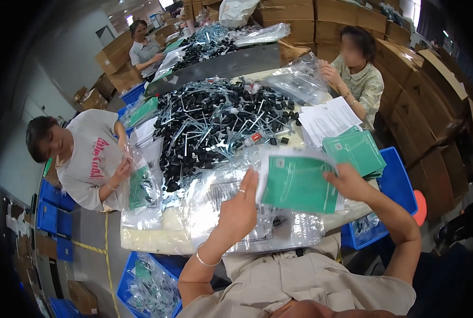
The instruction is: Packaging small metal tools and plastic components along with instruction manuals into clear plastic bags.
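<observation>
In front of me is a green booklet (pixel 300 183) with white sheets along its left edge. My right hand (pixel 351 184) grips its right side, the fingers bent over the cover. My left hand (pixel 237 214) has its fingers stretched out upright against the left edge of the white sheets; its thumb is hard to make out. Clear plastic bags (pixel 210 196) lie flat on the table under and beside both hands. Beyond my right hand sits a stack of green booklets (pixel 355 151), with white printed sheets (pixel 329 119) beside it.
A large heap of wrenches, rods and black parts (pixel 215 122) covers the table's middle. Blue bins stand by the table at right (pixel 398 169) and lower left (pixel 122 289), the latter holding filled bags. Co-workers handle bags at left (pixel 96 159) and right (pixel 366 79). Another person (pixel 144 53) works farther back.
</observation>
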The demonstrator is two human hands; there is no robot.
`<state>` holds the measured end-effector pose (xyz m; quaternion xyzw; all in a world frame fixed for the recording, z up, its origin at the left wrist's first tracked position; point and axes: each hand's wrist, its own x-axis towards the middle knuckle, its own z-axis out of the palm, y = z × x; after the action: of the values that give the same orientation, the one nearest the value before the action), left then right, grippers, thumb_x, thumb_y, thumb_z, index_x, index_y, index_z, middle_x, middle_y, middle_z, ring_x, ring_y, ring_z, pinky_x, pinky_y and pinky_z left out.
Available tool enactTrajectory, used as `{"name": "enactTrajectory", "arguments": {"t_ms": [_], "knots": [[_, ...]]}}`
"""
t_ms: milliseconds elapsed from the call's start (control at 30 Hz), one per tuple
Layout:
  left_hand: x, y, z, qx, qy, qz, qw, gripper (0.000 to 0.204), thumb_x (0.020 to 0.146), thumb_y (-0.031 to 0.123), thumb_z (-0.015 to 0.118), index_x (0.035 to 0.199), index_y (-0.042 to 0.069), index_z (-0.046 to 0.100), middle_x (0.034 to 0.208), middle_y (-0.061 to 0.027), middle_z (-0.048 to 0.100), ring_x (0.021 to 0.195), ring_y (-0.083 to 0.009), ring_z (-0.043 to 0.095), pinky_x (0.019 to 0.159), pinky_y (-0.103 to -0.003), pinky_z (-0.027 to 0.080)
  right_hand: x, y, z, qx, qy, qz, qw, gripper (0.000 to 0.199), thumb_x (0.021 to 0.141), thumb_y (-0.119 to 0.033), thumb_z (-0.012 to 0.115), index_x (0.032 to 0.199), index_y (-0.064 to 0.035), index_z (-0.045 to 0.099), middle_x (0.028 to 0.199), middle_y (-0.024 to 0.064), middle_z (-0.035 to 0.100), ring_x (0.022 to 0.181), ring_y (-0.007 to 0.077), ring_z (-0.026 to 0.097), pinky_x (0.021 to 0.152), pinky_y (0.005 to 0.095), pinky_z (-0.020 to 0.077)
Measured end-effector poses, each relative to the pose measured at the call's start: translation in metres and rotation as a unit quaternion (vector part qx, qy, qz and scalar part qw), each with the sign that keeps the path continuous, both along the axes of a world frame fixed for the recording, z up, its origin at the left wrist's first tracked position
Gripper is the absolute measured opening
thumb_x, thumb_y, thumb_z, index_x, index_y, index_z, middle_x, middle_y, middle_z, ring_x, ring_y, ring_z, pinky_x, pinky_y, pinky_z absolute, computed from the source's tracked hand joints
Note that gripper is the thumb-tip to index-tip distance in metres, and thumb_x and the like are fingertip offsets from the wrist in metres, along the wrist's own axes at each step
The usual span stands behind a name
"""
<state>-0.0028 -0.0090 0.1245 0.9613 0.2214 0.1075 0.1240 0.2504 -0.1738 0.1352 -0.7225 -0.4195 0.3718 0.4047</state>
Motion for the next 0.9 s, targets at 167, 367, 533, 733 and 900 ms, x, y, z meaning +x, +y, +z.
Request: {"name": "enactTrajectory", "arguments": {"t_ms": [167,367,533,733,900], "knots": [[0.013,-0.015,-0.006,0.004,0.002,-0.084,0.996,0.074,0.068,0.0,0.052,0.137,-0.006,0.025,0.146,-0.0221,0.022,0.065,-0.0295,0.064,0.046,-0.037,0.048,-0.025,-0.001,0.003,-0.019,-0.085,0.093,0.992,0.022,0.093,-0.013,0.047,0.099,0.0072,0.054,0.066,0.0111,0.06,0.053,0.0216,0.062,0.047,0.0328,0.0491],[0.023,-0.036,-0.011,0.003,-0.014,-0.128,0.992,0.08,0.063,-0.004,0.056,0.136,-0.009,0.024,0.147,-0.0227,0.022,0.062,-0.0277,0.063,0.044,-0.035,0.047,-0.046,0.012,-0.025,-0.013,-0.002,0.205,0.979,0.022,0.094,-0.013,0.043,0.098,0.006,0.053,0.062,0.0115,0.059,0.044,0.0187,0.058,0.042,0.0306,0.0486],[0.025,-0.05,-0.012,-0.057,-0.046,-0.148,0.986,0.079,0.068,-0.003,0.054,0.139,-0.004,0.02,0.148,-0.0181,0.021,0.076,-0.0356,0.062,0.051,-0.038,0.049,-0.067,0.042,-0.043,-0.077,0.211,0.15,0.963,0.023,0.092,-0.014,0.047,0.103,0.0048,0.054,0.08,0.0142,0.062,0.059,0.0209,0.063,0.047,0.0317,0.0498],[0.026,-0.06,-0.008,-0.063,-0.102,-0.204,0.972,0.079,0.068,-0.003,0.052,0.14,-0.001,0.021,0.148,-0.017,0.022,0.086,-0.0345,0.061,0.056,-0.037,0.05,-0.072,0.092,-0.155,0.14,-0.022,0.306,0.941,0.023,0.09,-0.012,0.05,0.105,0.0047,0.055,0.088,0.0145,0.063,0.065,0.0226,0.064,0.052,0.0317,0.052],[0.023,-0.02,-0.039,-0.045,-0.151,-0.123,0.98,0.073,0.069,-0.003,0.05,0.138,0.001,0.028,0.145,-0.0137,0.029,0.08,-0.0325,0.061,0.056,-0.036,0.05,-0.02,0.112,-0.187,0.316,-0.278,0.382,0.823,0.023,0.089,-0.011,0.052,0.105,0.0045,0.056,0.092,0.0143,0.063,0.068,0.0234,0.065,0.055,0.0313,0.0533]]}}
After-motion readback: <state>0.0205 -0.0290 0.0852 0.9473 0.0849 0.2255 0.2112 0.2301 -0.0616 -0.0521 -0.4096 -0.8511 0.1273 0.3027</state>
